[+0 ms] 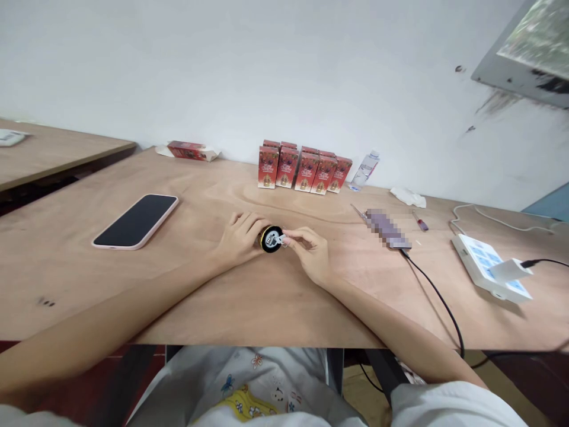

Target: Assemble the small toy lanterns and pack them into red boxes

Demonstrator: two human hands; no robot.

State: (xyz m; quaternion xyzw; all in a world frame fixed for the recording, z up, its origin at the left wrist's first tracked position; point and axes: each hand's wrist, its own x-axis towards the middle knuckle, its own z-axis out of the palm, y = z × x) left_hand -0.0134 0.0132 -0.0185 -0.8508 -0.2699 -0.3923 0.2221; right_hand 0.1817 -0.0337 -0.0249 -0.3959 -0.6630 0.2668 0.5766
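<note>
My left hand [243, 237] is wrapped round a small round object [270, 239] with a black rim, a yellowish side and a pale inner face showing metal-looking parts. It is tipped on its side, with that face towards me. The fingers of my right hand [310, 249] pinch a small whitish tab [281, 239] at this face. Whether the tab is fixed to the object I cannot tell. Both hands rest low over the middle of the wooden table.
Several red printed boxes [306, 170] stand by the wall, and another red box [191, 150] lies with its flaps out. A pink-edged phone [137, 222] lies left. To the right are a bottle [365, 171], a cabled phone [387, 229], a screwdriver [420, 222] and a power strip [489, 267].
</note>
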